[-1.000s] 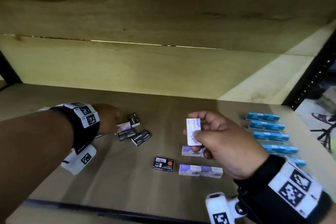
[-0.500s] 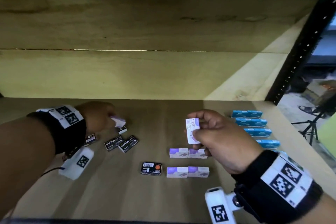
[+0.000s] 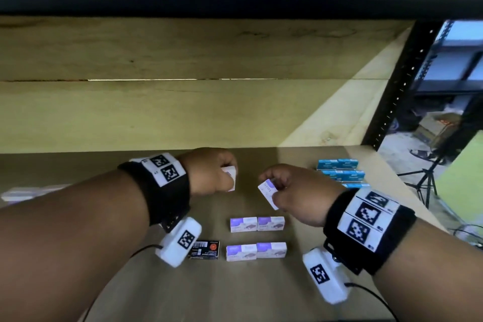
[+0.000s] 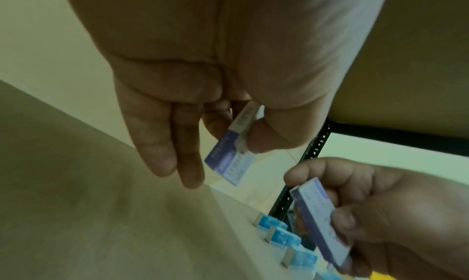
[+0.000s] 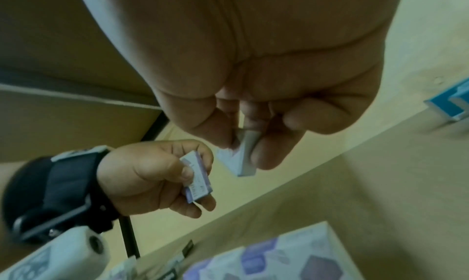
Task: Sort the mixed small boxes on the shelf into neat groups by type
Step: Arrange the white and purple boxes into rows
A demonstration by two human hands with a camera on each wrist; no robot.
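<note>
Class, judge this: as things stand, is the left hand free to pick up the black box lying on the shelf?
Probably not yet. The left hand already pinches a purple box, and the black box lies back under its wrist, partly hidden.

Purple boxes (image 3: 257,223) paired flat — blue boxes (image 3: 339,172) rowed right.

Four boxes (image 3: 257,236) mid-shelf; lone box (image 3: 204,249) left; box rows (image 3: 339,172) right.
</note>
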